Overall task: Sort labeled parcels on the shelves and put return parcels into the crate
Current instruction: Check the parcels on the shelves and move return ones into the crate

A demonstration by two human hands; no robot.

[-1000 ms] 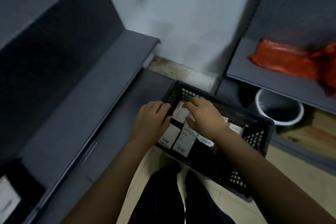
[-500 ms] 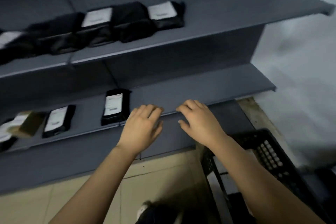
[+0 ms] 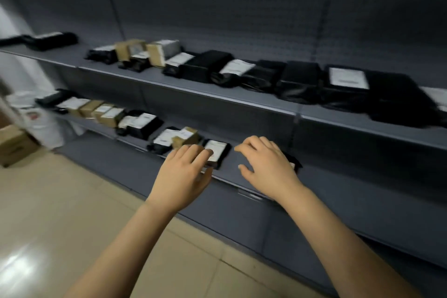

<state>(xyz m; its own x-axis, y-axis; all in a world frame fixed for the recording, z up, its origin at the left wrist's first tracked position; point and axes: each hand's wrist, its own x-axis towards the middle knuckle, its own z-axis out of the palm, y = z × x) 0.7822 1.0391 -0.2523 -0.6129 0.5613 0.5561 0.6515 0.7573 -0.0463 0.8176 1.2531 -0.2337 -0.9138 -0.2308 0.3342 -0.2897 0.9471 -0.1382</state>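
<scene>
While hovering slack and empty at the labelled black parcel (image 3: 219, 146) (left fingers (image 3: 193, 153) over its near edge, right fingers (image 3: 254, 144) just to its right), seemingly mid picking step on the lower shelf (image 3: 231, 169). Next: close on that parcel, check its label; crate unseen.

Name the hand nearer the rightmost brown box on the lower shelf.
Left. The left hand hovers just in front of the brown box; the right hand is farther right.

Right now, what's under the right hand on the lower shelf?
A black parcel: only its right edge shows past the right hand. The rest, with nearly all of its label, is covered; contact can't be judged.
</scene>
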